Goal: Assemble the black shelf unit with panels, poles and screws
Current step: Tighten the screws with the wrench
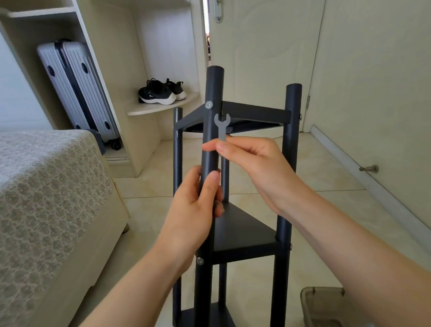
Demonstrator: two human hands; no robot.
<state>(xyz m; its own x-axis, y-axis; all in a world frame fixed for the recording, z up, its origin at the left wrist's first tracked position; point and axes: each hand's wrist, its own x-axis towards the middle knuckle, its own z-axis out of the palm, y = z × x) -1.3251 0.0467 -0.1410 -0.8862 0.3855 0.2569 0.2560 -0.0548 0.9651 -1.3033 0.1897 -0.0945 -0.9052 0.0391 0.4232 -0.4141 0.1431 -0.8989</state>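
**Down on the tile floor next to the bed: shelf unit standing, wrench in hand**

Right in front of me on the floor, the black shelf unit stands upright with three triangular panels already between its poles: a top panel, a middle panel and a bottom panel.

My left hand is wrapped around the front pole, between the top and middle panels. My right hand pinches the handle of a little flat wrench between thumb and fingers, open end pointing up. The wrench head sits just below and to the right of the silver screw at the top panel's corner, not touching it. Another screw shows lower on the same pole, level with the middle panel.

Around it: the bed on the left, a grey suitcase and black sneakers in the cream cabinet behind, a door beyond, and a brownish plastic container on the floor at lower right.
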